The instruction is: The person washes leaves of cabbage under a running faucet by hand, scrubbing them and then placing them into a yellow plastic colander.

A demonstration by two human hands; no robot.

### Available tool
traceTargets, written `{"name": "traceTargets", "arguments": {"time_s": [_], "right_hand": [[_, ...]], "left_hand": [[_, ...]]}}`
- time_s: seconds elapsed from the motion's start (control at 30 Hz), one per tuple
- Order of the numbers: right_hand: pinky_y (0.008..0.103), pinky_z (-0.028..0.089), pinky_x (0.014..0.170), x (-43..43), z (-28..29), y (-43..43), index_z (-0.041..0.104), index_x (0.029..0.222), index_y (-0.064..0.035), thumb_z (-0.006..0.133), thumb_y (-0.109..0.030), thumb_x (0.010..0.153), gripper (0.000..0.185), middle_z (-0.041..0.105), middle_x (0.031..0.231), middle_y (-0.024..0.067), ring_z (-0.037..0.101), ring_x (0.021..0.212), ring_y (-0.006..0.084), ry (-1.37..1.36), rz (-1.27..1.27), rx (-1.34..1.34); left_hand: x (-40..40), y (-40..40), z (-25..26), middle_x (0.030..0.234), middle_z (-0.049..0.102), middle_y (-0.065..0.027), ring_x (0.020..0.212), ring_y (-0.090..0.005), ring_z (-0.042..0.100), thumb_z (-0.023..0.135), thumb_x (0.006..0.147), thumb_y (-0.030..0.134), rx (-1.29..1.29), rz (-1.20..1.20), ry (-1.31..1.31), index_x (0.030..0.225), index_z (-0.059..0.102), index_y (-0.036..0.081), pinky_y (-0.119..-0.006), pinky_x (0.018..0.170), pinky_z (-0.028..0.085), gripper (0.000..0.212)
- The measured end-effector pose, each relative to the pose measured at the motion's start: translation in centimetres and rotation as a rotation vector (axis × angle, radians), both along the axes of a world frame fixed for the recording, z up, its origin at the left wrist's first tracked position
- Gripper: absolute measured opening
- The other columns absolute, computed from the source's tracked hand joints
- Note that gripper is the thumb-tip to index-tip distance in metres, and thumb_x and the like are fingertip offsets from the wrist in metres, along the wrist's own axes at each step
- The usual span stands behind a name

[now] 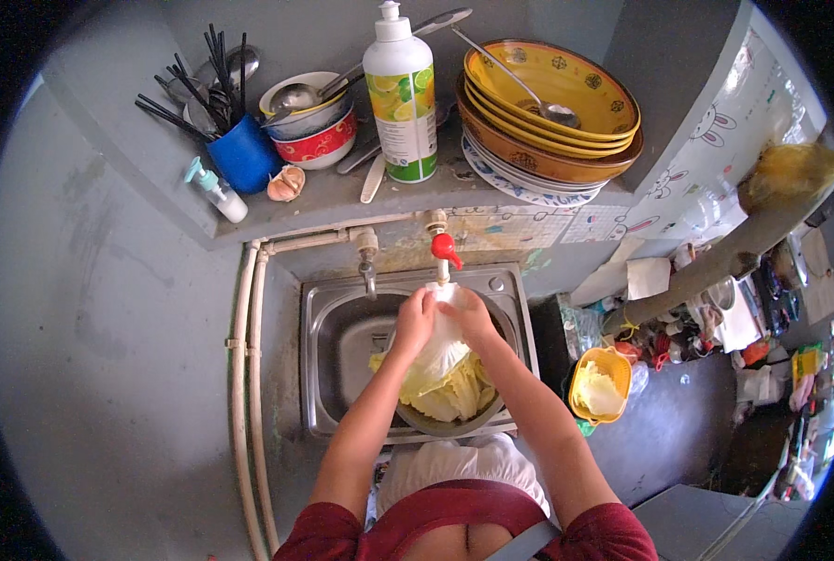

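Both of my hands grip one pale napa cabbage leaf [439, 347] by its white stem end, just under the tap with the red handle [445, 248]. My left hand [415, 319] is on the stem's left edge and my right hand [469, 317] on its right edge. Below the held leaf, several yellow-green cabbage leaves [455, 396] lie in a round metal basin [436, 426]. The basin sits in the right part of a stainless steel sink [343, 357]. Whether water runs from the tap is hard to make out.
A second tap [368, 270] juts over the sink's left side. On the ledge stand a white pump bottle [399, 105], stacked yellow bowls [550, 105], a blue utensil cup [243, 156] and garlic [286, 184]. To the right, a yellow basket [601, 382] holds cabbage leaves. Pipes [245, 350] run down the left.
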State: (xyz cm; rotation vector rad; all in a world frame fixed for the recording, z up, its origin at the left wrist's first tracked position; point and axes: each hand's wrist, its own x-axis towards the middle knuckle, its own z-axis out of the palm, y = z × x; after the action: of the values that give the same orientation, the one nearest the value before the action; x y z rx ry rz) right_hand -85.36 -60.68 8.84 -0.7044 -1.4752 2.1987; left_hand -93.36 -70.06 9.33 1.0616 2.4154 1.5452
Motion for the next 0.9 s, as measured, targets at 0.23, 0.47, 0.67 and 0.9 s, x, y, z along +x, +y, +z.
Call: {"name": "traceTargets", "arguments": {"time_s": [0.23, 0.47, 0.67, 0.9], "right_hand": [[0.0249, 0.044, 0.059, -1.3, -2.4, 1.8, 0.055, 0.097, -0.0014, 0.058, -0.021, 0.083, 0.025, 0.058, 0.083, 0.0017, 0.054, 0.069, 0.0097, -0.198, -0.010, 0.004], [0.0302, 0.047, 0.063, -0.9, -0.3, 0.5, 0.054, 0.100, -0.0008, 0.053, -0.020, 0.085, 0.024, 0.059, 0.086, 0.0056, 0.057, 0.075, 0.0149, -0.106, 0.016, -0.148], [0.0323, 0.048, 0.064, -0.6, -1.5, 2.8, 0.051, 0.102, -0.0011, 0.048, -0.017, 0.087, 0.022, 0.057, 0.088, 0.0077, 0.058, 0.077, 0.0191, -0.022, -0.101, -0.442], [0.0282, 0.043, 0.065, 0.0, -2.0, 0.0, 0.055, 0.097, -0.0016, 0.044, -0.016, 0.087, 0.021, 0.057, 0.089, 0.0058, 0.054, 0.075, 0.0149, -0.011, 0.084, -0.373]], "left_hand": [[-0.8, 0.5, -0.4, 0.066, 0.057, -0.0196, 0.061, -0.0370, 0.055, 0.045, 0.087, 0.025, -0.084, 0.081, 0.004, 0.082, 0.056, -0.002, -0.041, 0.056, 0.042, 0.029], [0.2, 0.4, 2.1, 0.102, 0.052, -0.0236, 0.092, -0.0377, 0.051, 0.047, 0.085, 0.019, -0.188, 0.034, 0.329, 0.110, 0.048, 0.000, -0.043, 0.076, 0.041, 0.032], [4.6, -1.5, 0.3, 0.135, 0.026, -0.0177, 0.126, -0.0321, 0.025, 0.049, 0.082, 0.012, -0.427, -0.177, 0.595, 0.130, 0.028, -0.001, -0.041, 0.101, 0.025, 0.054], [1.5, 0.5, 0.7, 0.134, 0.028, -0.0163, 0.122, -0.0363, 0.028, 0.050, 0.080, 0.017, -0.349, -0.203, 0.326, 0.128, 0.033, 0.001, -0.045, 0.097, 0.029, 0.053]]}}
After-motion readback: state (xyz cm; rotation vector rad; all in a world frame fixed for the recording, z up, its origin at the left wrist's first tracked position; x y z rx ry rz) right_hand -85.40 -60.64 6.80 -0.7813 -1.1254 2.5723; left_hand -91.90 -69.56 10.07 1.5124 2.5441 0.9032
